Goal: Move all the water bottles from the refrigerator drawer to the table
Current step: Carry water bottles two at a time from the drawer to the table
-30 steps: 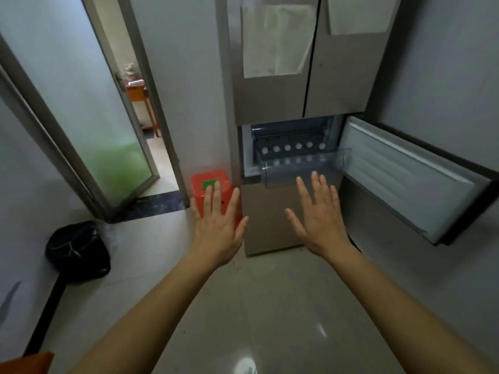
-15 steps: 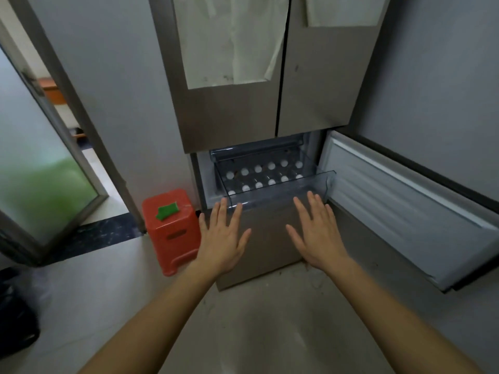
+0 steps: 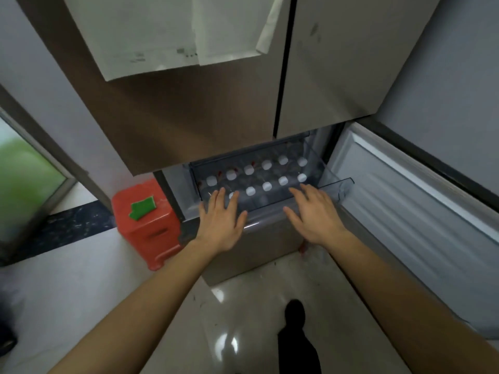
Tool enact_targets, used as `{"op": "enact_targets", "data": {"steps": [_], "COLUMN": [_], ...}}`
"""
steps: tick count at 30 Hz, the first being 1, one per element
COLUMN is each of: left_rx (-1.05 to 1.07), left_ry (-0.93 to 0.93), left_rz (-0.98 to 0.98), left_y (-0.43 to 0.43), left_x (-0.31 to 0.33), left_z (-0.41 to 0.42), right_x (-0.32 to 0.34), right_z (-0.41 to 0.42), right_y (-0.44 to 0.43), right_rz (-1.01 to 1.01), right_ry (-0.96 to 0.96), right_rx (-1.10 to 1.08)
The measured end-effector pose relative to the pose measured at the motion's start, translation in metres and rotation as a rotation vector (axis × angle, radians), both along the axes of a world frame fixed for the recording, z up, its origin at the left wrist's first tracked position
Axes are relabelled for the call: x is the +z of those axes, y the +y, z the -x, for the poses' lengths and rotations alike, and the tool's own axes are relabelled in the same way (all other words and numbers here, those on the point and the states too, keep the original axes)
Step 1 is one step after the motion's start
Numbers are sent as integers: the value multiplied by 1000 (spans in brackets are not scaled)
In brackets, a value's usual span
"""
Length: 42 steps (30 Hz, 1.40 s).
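Note:
A clear plastic refrigerator drawer (image 3: 336, 188) is pulled out under the brown upper doors. Inside stand several water bottles (image 3: 266, 186) in two rows, seen mostly as white caps. My left hand (image 3: 221, 225) is flat with spread fingers at the drawer's front left edge, fingertips over the nearest caps. At the front right edge, my right hand (image 3: 313, 214) is likewise flat, its fingers reaching over the rim. Neither hand holds anything. No table is in view.
The lower refrigerator door (image 3: 421, 211) stands swung open to the right. A red plastic stool (image 3: 147, 225) with a green patch sits left of the fridge. Papers (image 3: 172, 31) hang on the upper door. My dark shoe (image 3: 295, 317) is on the glossy floor.
I have moved closer to the fridge and the view has tilted down. Both hands have gone forward from mid-air to the drawer's front edge, still flat.

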<state>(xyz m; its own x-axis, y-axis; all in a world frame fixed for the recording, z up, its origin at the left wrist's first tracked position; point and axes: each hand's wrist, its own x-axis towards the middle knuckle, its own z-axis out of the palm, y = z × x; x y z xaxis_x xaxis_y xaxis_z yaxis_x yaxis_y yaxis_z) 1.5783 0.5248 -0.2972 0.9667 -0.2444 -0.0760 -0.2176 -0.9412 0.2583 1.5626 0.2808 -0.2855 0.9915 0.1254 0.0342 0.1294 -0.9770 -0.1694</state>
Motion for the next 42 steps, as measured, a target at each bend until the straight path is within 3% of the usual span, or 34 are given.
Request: {"op": "enact_targets", "data": {"steps": [6, 11, 16, 22, 26, 31, 36, 40, 42], "left_rx": [131, 239, 288, 302, 277, 269, 355, 444, 431], "left_ry": [60, 170, 212, 231, 322, 450, 225, -222, -332], "left_rz": [-34, -33, -133, -59, -102, 15, 54, 104, 156], "left_y": [-18, -32, -45, -54, -59, -54, -54, -54, -49], "left_x": [-19, -41, -65, -63, -46, -23, -11, 10, 23], "left_z": [-73, -130, -161, -167, -149, -116, -69, -43, -39], "right_x": [-32, -58, -71, -76, -72, -61, -39, -7, 16], "right_z": [-107, -181, -226, -245, -231, -197, -152, -116, -107], "right_y": [-2, -2, 1, 8, 4, -5, -9, -11, -12], "right_rz": [-99, -68, -64, -97, -110, -113, -170, -226, -315], "right_ry": [141, 305, 282, 526, 485, 536, 456, 126, 5], "right_rx": [109, 285, 332, 271, 286, 251, 180, 147, 30]}}
